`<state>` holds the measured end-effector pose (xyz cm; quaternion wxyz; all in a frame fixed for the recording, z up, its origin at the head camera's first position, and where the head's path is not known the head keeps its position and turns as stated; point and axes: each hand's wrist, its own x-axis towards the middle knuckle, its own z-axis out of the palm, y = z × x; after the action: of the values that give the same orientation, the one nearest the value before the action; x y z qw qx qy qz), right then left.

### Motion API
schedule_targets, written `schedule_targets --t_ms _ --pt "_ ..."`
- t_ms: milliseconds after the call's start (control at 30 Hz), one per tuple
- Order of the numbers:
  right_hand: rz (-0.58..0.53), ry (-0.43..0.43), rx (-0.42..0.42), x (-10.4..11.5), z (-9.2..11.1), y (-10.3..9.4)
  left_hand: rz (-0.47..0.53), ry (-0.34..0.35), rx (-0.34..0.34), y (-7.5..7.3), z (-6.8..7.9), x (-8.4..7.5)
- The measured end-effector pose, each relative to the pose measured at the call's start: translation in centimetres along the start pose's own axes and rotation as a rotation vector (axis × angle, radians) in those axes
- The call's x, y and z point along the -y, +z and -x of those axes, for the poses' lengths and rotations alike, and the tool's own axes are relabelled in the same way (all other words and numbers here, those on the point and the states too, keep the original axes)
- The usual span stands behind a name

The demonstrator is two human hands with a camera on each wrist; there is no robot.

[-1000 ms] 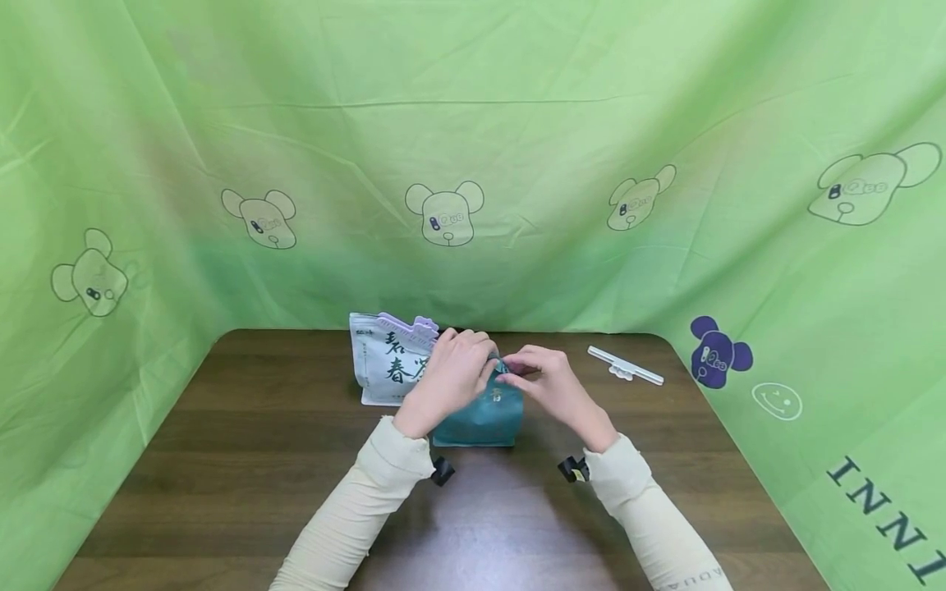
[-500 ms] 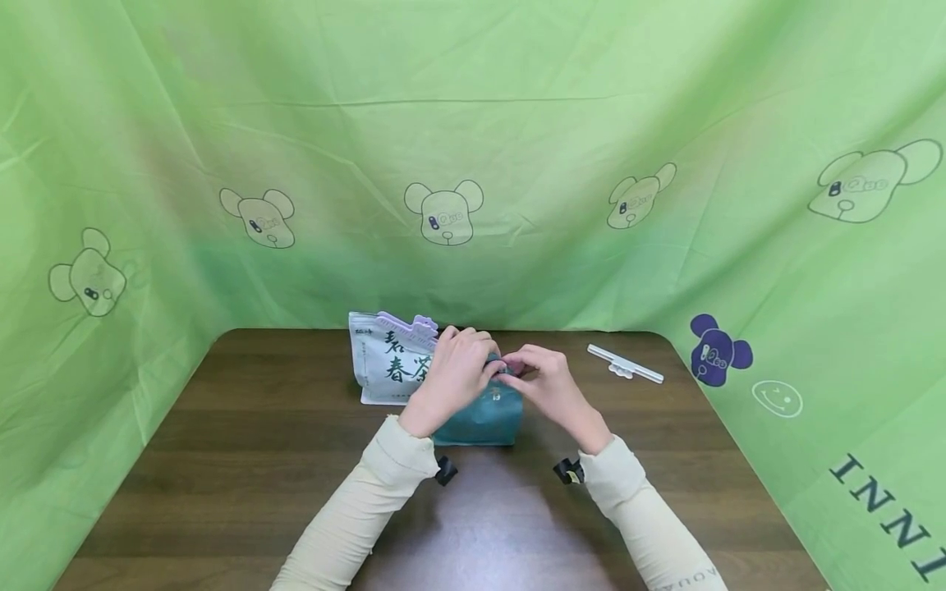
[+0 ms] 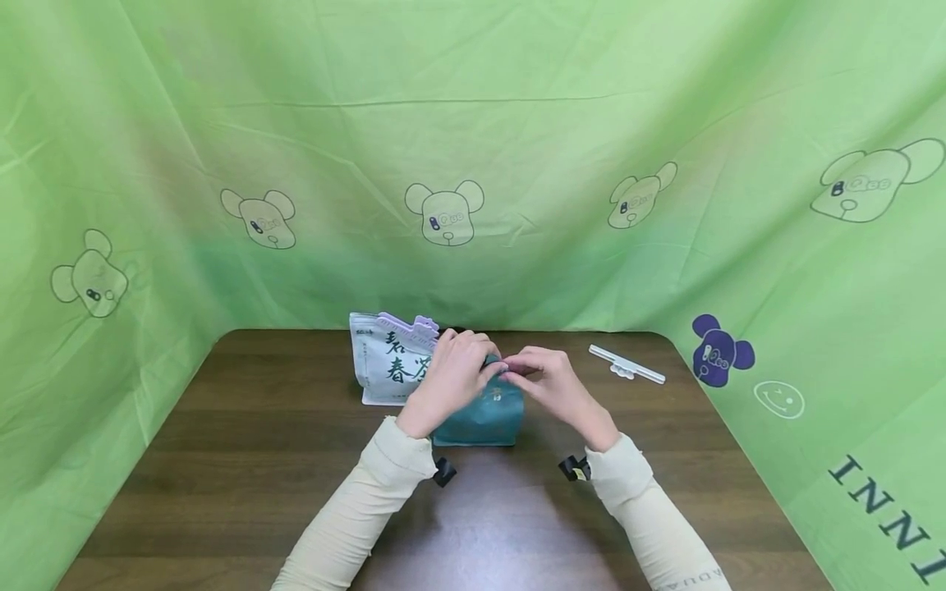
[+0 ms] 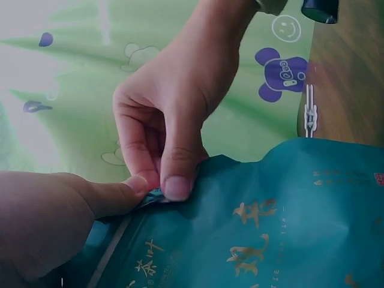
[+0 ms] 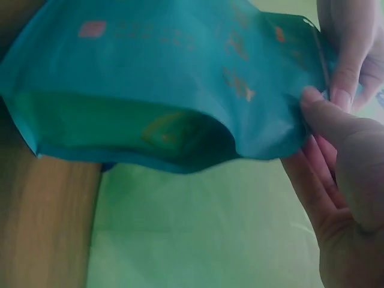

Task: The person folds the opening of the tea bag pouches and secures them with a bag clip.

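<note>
The teal bag (image 3: 484, 423) stands upright on the table (image 3: 222, 492), just below the middle of the head view — its height runs downward from the grip. Neither hand is nearer: the left hand (image 3: 458, 369) and right hand (image 3: 550, 382) pinch its top, no gap visible, close beside each other.

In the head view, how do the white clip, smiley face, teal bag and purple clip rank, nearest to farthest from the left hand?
1. Teal bag: held by the left hand.
2. Purple clip: just left, on the white bag.
3. White clip: right side of the table.
4. Smiley face: far right, on the green cloth.
</note>
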<state>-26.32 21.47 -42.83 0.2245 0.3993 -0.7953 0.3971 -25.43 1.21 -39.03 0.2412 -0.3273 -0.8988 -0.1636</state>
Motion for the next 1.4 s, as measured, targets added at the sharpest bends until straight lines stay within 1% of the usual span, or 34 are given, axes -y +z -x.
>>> schedule_targets --t_ms 100,167,267,300,433,500,633,767,933,1067,1233,1300,1400 --pt "-0.002 0.002 -0.036 0.0 0.0 0.3 -0.006 0.007 0.016 -0.1 0.0 -0.1" --pt "-0.015 0.037 -0.038 0.1 -0.1 0.4 -0.009 0.015 0.015 -0.2 0.0 -0.1" --pt "-0.039 0.104 -0.017 1.4 -0.5 0.2 0.005 0.028 0.004 -0.1 0.1 -0.1" --pt "-0.046 0.118 -0.008 1.5 -0.6 0.1 0.012 0.032 -0.002 0.0 0.1 -0.1" --pt "-0.070 0.170 0.017 1.3 -0.6 0.0 0.041 0.038 -0.016 0.1 0.0 0.0" --pt "-0.077 0.201 0.027 0.6 -0.5 0.0 0.046 0.037 -0.017 0.1 -0.1 0.0" --pt "-0.119 0.255 0.039 2.0 -1.0 -0.5 0.035 0.029 -0.014 0.1 -0.1 0.0" --pt "-0.154 0.249 0.051 3.1 -1.5 -1.1 0.005 0.032 -0.017 0.1 0.0 -0.1" --pt "-0.158 0.228 0.074 3.2 -2.1 -1.1 -0.018 0.045 -0.044 0.1 0.0 0.0" --pt "-0.146 0.220 0.070 3.1 -2.4 -1.0 -0.053 0.054 -0.074 -0.1 0.1 0.1" --pt "-0.137 0.227 0.069 3.1 -2.4 -0.8 -0.104 0.051 -0.140 -0.4 0.7 0.0" --pt "-0.129 0.215 0.064 3.0 -2.4 -0.7 -0.119 0.056 -0.177 -0.4 1.0 0.0" --pt "-0.109 0.171 0.050 2.9 -2.2 -0.3 -0.147 0.071 -0.229 -0.3 1.5 -0.2"
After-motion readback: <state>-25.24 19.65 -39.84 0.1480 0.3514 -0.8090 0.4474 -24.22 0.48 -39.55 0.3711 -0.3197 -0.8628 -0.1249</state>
